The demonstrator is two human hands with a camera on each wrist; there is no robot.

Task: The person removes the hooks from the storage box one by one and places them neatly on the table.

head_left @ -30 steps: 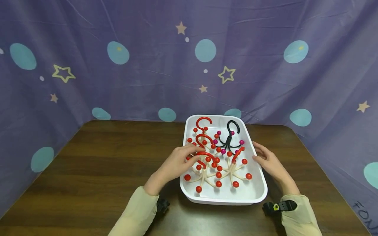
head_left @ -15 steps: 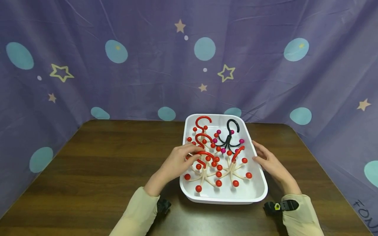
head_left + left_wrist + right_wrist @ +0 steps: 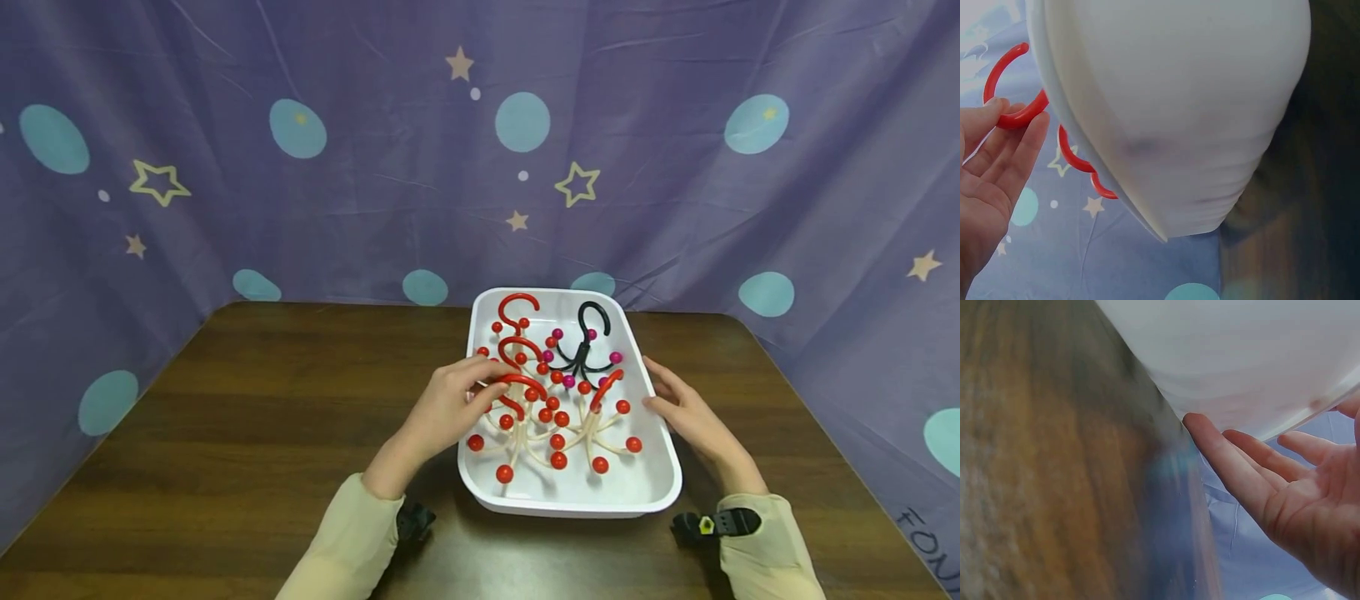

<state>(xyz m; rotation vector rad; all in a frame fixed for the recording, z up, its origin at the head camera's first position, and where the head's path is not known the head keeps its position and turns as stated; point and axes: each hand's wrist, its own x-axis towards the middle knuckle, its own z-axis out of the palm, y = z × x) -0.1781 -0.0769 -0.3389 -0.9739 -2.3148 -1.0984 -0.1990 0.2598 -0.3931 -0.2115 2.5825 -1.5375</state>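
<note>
Head view: left grip [image 3: 453, 408] pinches the hook of the front-left red-hooked piece [image 3: 521, 428], lower centre of frame, in the white tray [image 3: 570, 507]. Right grip [image 3: 690, 418], fingers extended, touches the tray's right wall. Its legs crowd the neighbouring piece [image 3: 591, 427], so lifting could snag it; round hook may twist. Long axis near upright, hook's free end points right, legs splay outward.
</note>
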